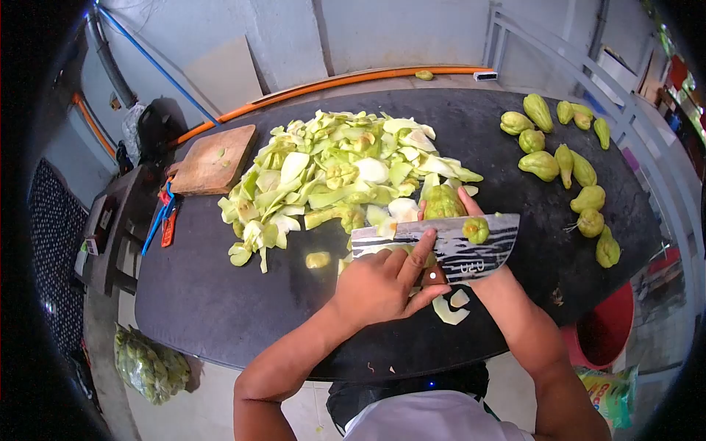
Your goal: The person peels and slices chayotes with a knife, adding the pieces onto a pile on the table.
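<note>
My left hand (382, 283) grips a broad cleaver (482, 250) by its brown handle, index finger stretched along the blade. The blade lies across my right hand (471, 204), hiding most of it. Fingertips of that hand show on both sides of a green chayote (444, 201), which it holds just beyond the blade's upper edge. A small green chayote piece (476, 230) appears against the blade's face. A big heap of cut chayote slices (331, 176) spreads just past the hands. Pale slices (450, 312) lie on the near side of the blade.
Several whole chayotes (539, 165) lie along the right of the dark table (220, 301). A wooden chopping board (215, 160) sits at the left, near orange-and-blue tools (168, 213). Beside the table stand a red bin (604, 331) and a bag of green produce (149, 364).
</note>
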Demonstrator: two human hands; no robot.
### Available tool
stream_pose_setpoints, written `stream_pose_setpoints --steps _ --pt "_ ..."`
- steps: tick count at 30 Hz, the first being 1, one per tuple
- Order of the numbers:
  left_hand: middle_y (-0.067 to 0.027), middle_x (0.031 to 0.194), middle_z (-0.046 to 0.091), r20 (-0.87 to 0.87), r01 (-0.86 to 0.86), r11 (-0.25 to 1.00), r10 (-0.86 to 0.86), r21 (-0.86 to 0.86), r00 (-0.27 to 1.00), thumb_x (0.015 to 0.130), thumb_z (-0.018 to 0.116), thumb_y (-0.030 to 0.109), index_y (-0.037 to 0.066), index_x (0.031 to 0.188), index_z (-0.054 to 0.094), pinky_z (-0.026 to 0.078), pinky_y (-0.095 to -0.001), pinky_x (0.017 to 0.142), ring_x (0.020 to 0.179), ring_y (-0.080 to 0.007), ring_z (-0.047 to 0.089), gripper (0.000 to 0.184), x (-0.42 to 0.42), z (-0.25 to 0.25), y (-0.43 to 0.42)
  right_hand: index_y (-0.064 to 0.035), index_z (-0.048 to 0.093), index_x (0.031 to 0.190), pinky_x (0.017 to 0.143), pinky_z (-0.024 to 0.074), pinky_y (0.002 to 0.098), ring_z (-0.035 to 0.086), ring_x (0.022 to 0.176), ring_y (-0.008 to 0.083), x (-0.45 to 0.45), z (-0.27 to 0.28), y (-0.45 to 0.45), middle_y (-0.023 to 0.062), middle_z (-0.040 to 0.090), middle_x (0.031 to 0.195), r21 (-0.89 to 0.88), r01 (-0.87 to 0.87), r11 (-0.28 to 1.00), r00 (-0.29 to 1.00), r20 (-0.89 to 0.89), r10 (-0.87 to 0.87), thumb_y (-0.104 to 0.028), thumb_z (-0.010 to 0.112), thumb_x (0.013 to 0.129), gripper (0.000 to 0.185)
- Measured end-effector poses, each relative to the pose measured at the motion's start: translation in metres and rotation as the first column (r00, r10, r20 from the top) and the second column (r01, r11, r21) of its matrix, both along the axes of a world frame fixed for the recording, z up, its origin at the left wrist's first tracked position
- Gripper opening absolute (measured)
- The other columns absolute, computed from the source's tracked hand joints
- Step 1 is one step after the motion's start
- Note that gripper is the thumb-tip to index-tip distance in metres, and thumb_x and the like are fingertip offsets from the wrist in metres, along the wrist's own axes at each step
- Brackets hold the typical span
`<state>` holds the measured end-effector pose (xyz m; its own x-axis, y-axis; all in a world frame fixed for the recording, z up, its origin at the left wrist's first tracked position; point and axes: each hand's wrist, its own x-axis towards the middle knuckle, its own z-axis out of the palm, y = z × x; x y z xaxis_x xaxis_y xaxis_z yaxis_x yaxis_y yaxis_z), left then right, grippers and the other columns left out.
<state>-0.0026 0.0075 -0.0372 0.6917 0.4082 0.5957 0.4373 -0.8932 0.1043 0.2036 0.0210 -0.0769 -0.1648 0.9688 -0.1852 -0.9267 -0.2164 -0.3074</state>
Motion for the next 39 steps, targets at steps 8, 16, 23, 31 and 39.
stream_pose_setpoints --steps 8,16,23,31,39 --pt "-0.0014 0.064 0.058 -0.008 0.02 0.996 -0.02 0.088 1.0 0.081 0.078 0.057 0.005 0.147 0.053 0.051 -0.0317 0.049 0.052 -0.0171 0.061 0.088 0.004 -0.007 0.001 -0.0074 0.052 0.136 0.097 0.0543 0.0452 0.065 0.106 0.0264 0.0 0.003 -0.001 0.0152 0.063 0.119 0.026 -0.011 1.0 0.998 0.059 0.009 -0.05 0.047 0.105 0.053" --pt "-0.0036 0.067 0.062 0.065 -0.069 0.997 0.068 0.025 0.996 0.08 0.077 0.059 0.004 0.145 0.054 0.047 -0.0348 0.044 0.05 -0.0206 0.061 0.088 -0.022 -0.015 0.032 -0.0092 0.053 0.137 0.099 0.0541 0.0468 0.063 0.115 0.028 -0.01 -0.004 -0.002 0.0109 0.064 0.126 0.007 0.11 0.994 0.967 0.232 -0.109 -0.048 0.056 0.101 0.053" --pt "-0.0034 0.065 0.06 0.035 0.048 0.999 -0.048 0.019 0.998 0.078 0.079 0.059 0.007 0.144 0.057 0.052 -0.0331 0.05 0.053 -0.0209 0.063 0.086 -0.013 -0.002 0.009 -0.0082 0.06 0.124 0.092 0.0544 0.0402 0.065 0.103 0.023 0.0 -0.003 0.002 0.0106 0.066 0.113 0.095 -0.048 0.994 0.986 0.162 0.032 -0.049 0.051 0.103 0.047" --pt "-0.0082 0.073 0.067 0.012 0.006 0.998 -0.005 -0.069 1.0 0.08 0.08 0.055 0.005 0.144 0.056 0.054 -0.0359 0.054 0.059 -0.0259 0.067 0.084 -0.028 0.001 0.014 -0.0084 0.062 0.124 0.096 0.0556 0.0441 0.067 0.105 0.025 -0.011 0.018 -0.009 0.0119 0.068 0.118 0.141 -0.166 0.976 0.985 -0.027 0.172 -0.046 0.052 0.104 0.044" --pt "-0.0066 0.074 0.069 0.048 -0.01 0.999 0.013 -0.052 0.999 0.083 0.077 0.056 0.008 0.15 0.048 0.052 -0.0371 0.048 0.055 -0.0257 0.067 0.087 -0.03 -0.009 0.033 -0.0046 0.049 0.141 0.102 0.052 0.0432 0.061 0.12 0.0274 -0.011 0.004 0.0 0.0139 0.061 0.13 0.045 0.138 0.989 0.944 0.298 -0.145 -0.043 0.055 0.103 0.054"
